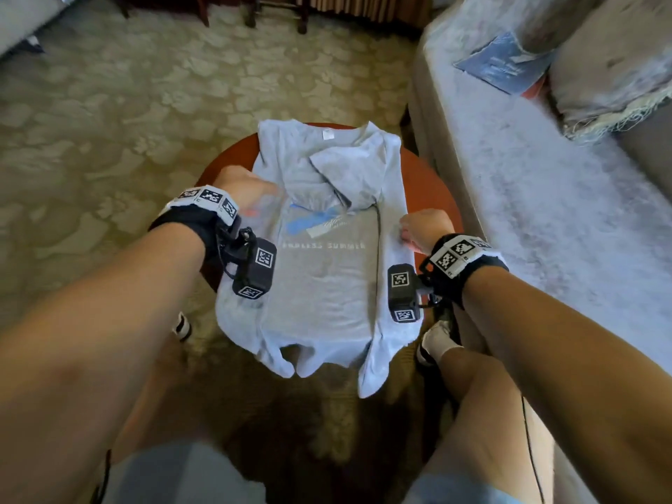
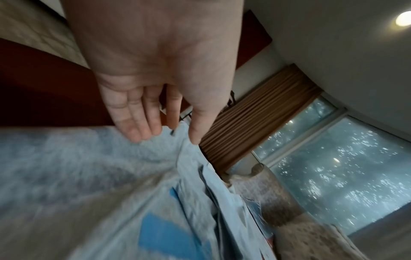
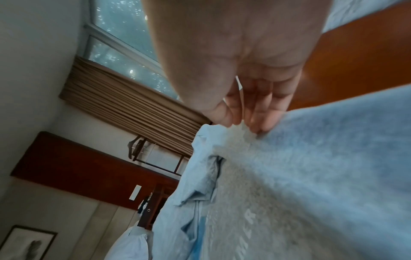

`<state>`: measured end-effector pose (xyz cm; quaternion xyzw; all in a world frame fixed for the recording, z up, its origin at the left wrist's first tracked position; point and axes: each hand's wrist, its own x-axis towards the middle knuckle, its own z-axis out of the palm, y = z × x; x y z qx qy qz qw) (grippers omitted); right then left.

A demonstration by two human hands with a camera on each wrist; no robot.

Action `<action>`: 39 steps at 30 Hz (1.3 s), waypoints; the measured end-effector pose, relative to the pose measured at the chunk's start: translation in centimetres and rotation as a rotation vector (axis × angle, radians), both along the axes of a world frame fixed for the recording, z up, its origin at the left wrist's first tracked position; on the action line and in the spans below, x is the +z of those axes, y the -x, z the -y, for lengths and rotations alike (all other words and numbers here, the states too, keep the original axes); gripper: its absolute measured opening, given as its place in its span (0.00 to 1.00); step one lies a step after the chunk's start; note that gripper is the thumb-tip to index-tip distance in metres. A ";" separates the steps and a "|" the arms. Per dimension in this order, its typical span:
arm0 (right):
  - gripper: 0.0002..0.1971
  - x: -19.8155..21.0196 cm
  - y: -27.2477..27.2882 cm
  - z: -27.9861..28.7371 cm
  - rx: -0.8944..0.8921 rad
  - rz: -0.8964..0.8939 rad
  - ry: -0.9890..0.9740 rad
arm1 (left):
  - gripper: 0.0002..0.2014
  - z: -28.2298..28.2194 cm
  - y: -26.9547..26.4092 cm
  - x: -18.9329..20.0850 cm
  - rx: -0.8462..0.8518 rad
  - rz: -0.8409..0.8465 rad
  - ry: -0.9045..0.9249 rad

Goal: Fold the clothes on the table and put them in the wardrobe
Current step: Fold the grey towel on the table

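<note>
A light grey T-shirt (image 1: 323, 285) printed "ENDLESS SUMMER" lies face up on a small round red-brown table (image 1: 429, 183). Both of its sides are folded inward, and its hem hangs over the near edge. My left hand (image 1: 247, 187) is at the shirt's left folded edge; in the left wrist view this hand (image 2: 166, 139) is open, its straight fingers (image 2: 142, 130) just over the cloth (image 2: 89, 176). My right hand (image 1: 418, 227) is at the right folded edge. In the right wrist view the right hand (image 3: 241, 124) pinches the fabric (image 3: 311, 158) between thumb and fingers.
A bed or sofa with a pale cover (image 1: 545, 212) runs close along the table's right side, with a blue packet (image 1: 505, 63) on it. Patterned carpet (image 1: 109, 121) surrounds the table. Chair legs (image 1: 276, 12) stand at the far side. My knees and white-shoed foot (image 1: 436, 343) are by the table's near edge.
</note>
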<state>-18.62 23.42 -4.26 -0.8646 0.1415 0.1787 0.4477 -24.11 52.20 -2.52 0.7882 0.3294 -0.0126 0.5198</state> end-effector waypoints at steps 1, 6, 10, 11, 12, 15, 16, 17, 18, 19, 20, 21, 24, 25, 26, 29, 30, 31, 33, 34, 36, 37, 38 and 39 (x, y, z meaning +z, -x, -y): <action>0.13 -0.1 -1.0 -0.4 -0.006 0.004 0.039 | 0.11 -1.0 -0.9 -0.4 0.030 -0.002 0.013; 0.13 -1.8 -6.8 -2.2 -0.182 0.117 0.152 | 0.15 -3.1 -6.1 -1.3 0.103 0.011 0.003; 0.23 -2.1 -12.4 -4.6 -0.179 0.153 0.123 | 0.14 -4.7 -11.4 -1.9 0.085 0.010 -0.130; 0.24 -2.0 -13.9 -5.1 -0.160 0.142 0.109 | 0.12 -5.3 -12.9 -2.3 0.062 -0.002 -0.125; 0.24 -2.2 -15.6 -5.5 -0.132 0.133 0.103 | 0.11 -5.8 -14.3 -2.4 0.036 -0.016 -0.114; 0.19 -2.4 -19.8 -6.5 -0.037 0.120 0.093 | 0.17 -7.3 -17.4 -2.5 -0.014 -0.086 -0.126; 0.18 -2.5 -21.1 -6.7 -0.009 0.122 0.092 | 0.21 -7.8 -18.2 -2.6 -0.028 -0.121 -0.116; 0.15 -2.6 -22.2 -6.8 0.024 0.118 0.082 | 0.19 -8.3 -18.9 -2.7 -0.044 -0.137 -0.125; 0.11 -2.7 -23.2 -7.1 0.047 0.117 0.085 | 0.15 -8.7 -19.6 -2.9 -0.043 -0.140 -0.143; 0.08 -2.5 -23.9 -7.4 0.064 0.132 0.097 | 0.13 -9.2 -20.1 -3.2 -0.026 -0.119 -0.156; 0.08 -2.6 -24.6 -7.7 0.064 0.152 0.100 | 0.16 -9.7 -20.6 -3.6 -0.001 -0.075 -0.149; 0.10 -2.6 -25.1 -8.1 0.051 0.190 0.091 | 0.19 -10.0 -21.0 -3.7 0.016 -0.027 -0.130; 0.14 -2.0 -26.1 -9.1 -0.024 0.285 0.034 | 0.19 -10.2 -22.0 -3.4 0.092 0.110 -0.098; 0.13 -1.6 -26.3 -9.3 -0.052 0.311 0.003 | 0.17 -10.2 -22.3 -3.0 0.112 0.151 -0.074; 0.12 -1.2 -26.4 -9.5 -0.073 0.339 -0.024 | 0.15 -10.2 -22.5 -2.6 0.129 0.197 -0.057; 0.11 0.6 -25.6 -9.4 -0.085 0.420 -0.071 | 0.12 -9.8 -21.9 -1.0 0.143 0.273 -0.047; 0.12 1.0 -25.2 -9.2 -0.085 0.434 -0.083 | 0.12 -9.6 -21.5 -0.4 0.143 0.295 -0.043; 0.13 2.0 -24.4 -8.9 -0.087 0.438 -0.094 | 0.12 -9.3 -20.6 0.6 0.148 0.312 -0.022; 0.12 3.8 -22.6 -7.8 -0.109 0.450 -0.158 | 0.13 -8.8 -18.8 2.6 0.156 0.332 0.012; 0.11 4.9 -21.3 -7.2 -0.116 0.462 -0.202 | 0.14 -8.6 -17.7 3.7 0.155 0.334 0.023; 0.08 6.8 -18.6 -5.7 -0.124 0.459 -0.255 | 0.16 -8.1 -15.3 5.8 0.141 0.325 0.028; 0.07 7.7 -16.8 -4.9 -0.111 0.469 -0.261 | 0.17 -7.8 -13.9 6.8 0.125 0.318 0.030; 0.07 8.3 -15.0 -4.0 -0.095 0.481 -0.265 | 0.16 -7.5 -12.4 7.5 0.112 0.315 0.043; 0.08 8.9 -13.1 -3.2 -0.074 0.494 -0.273 | 0.14 -7.1 -10.7 8.0 0.101 0.296 0.072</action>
